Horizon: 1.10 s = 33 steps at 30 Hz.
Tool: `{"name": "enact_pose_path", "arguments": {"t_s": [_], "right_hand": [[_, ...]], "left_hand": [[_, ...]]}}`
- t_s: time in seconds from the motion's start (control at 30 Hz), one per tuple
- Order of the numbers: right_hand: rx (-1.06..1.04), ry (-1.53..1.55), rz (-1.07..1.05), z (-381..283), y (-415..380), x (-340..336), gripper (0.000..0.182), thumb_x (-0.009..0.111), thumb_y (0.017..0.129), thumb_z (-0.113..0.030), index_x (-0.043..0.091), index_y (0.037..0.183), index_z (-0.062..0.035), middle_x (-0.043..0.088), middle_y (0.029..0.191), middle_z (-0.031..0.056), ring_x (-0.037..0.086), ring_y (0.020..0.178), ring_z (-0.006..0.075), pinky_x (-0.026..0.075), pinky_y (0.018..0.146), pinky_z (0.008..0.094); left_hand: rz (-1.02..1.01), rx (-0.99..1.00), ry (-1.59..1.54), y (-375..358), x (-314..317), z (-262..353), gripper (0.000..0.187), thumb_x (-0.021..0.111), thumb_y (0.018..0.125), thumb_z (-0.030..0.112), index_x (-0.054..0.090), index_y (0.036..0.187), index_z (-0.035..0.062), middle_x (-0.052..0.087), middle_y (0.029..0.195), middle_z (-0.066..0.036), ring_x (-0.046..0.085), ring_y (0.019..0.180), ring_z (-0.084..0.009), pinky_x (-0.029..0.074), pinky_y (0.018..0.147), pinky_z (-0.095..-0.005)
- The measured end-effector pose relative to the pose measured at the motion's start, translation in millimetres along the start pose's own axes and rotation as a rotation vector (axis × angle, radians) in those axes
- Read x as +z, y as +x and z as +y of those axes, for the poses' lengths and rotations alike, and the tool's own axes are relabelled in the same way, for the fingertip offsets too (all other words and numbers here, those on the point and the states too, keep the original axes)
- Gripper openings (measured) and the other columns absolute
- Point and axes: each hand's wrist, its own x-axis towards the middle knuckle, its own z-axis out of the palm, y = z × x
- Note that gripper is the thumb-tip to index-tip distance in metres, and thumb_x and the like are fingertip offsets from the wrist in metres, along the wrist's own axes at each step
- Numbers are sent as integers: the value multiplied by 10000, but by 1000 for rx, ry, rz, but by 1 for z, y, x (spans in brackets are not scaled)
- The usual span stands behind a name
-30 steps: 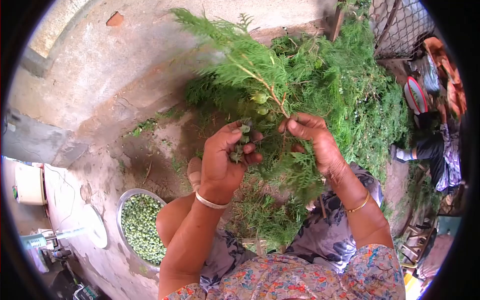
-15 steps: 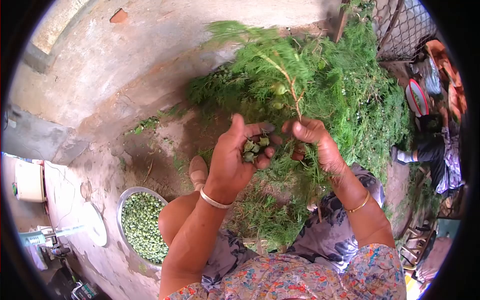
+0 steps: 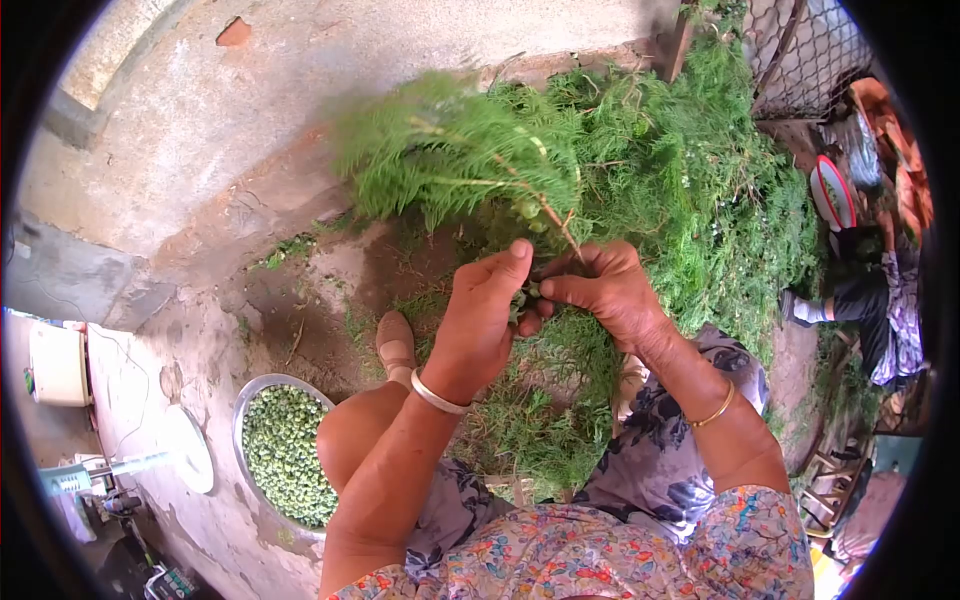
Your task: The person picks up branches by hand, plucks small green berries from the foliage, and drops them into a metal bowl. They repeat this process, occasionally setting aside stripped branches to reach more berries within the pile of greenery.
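Note:
My right hand (image 3: 605, 285) is closed around the stem of a green conifer branch (image 3: 545, 205). The branch tilts up and to the left, its feathery tips blurred by motion. Several small green cones (image 3: 530, 210) hang on it just above the fingers. Close against the right hand, my left hand (image 3: 485, 310) is curled with its thumb raised, around picked green cones (image 3: 520, 300) that are partly hidden by the fingers. Some foliage also hangs below my right hand.
A metal basin (image 3: 245, 435) full of green cones stands at the lower left, near a white fan (image 3: 190, 450). Cut conifer branches (image 3: 690, 190) are heaped ahead and right. Another person's leg (image 3: 840, 308) shows at right, below a red-rimmed basin (image 3: 835, 195).
The branch has swung down and left. My left hand has turned and closed more over the cones, and both hands have come together.

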Motion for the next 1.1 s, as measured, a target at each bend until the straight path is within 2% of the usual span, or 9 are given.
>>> {"name": "enact_pose_path", "arguments": {"t_s": [0.13,0.2,0.3,0.37,0.4,0.47,0.57,0.8,1.1], "right_hand": [[9,-13,-21,6,-1,0,166,674,761,-50,654,886,56,666,771,76,594,682,109,480,657,252],[14,-4,-34,5,-1,-1,174,675,777,-83,651,882,54,663,767,73,594,680,113,479,663,255],[33,118,-103,-1,-4,-4,252,710,788,-183,642,863,48,643,739,55,576,652,110,471,643,263],[42,93,-173,-1,-4,-11,393,713,789,-347,635,862,31,612,706,41,543,614,108,452,596,261],[43,93,-173,-3,-6,-12,393,713,789,-347,635,862,31,612,706,41,543,614,108,452,596,261],[86,98,-269,-11,-12,-12,492,657,800,-472,634,869,14,599,701,36,518,607,103,428,557,254],[122,57,-348,-8,-12,-13,541,613,806,-531,632,883,4,597,704,32,510,609,106,415,541,255],[118,28,-299,-11,-13,-9,509,617,820,-501,637,900,1,619,745,39,503,618,94,414,566,250],[156,-70,-353,-4,-14,-12,398,588,884,-386,658,908,5,638,789,48,546,770,110,437,742,275]], "left_hand": [[-49,37,122,2,-10,-11,292,606,880,263,611,938,-23,553,680,-5,476,538,-74,330,461,-196],[-59,-14,143,-2,-9,-7,194,623,852,166,608,944,-5,579,747,-23,507,598,-94,369,491,-205],[75,-83,-21,-4,-7,1,180,643,837,164,606,927,13,580,730,-26,497,566,-100,365,475,-212],[121,-54,-59,0,-15,-1,188,648,834,171,605,932,17,582,738,-25,497,570,-102,366,470,-214],[168,-26,-97,2,-18,-3,196,652,832,178,604,937,20,584,746,-24,498,573,-105,367,465,-216],[121,46,-77,6,-19,-5,207,655,830,188,602,940,20,586,752,-26,507,586,-110,372,462,-220],[47,141,-45,5,-13,-5,213,647,833,202,599,936,23,592,767,-31,526,615,-117,380,460,-226],[-77,110,-157,7,-15,0,244,660,811,176,595,968,2,601,807,-38,561,646,-109,401,443,-230],[-48,9,-51,5,-10,1,223,656,815,179,591,947,12,609,769,-48,565,622,-118,407,438,-228]]}}
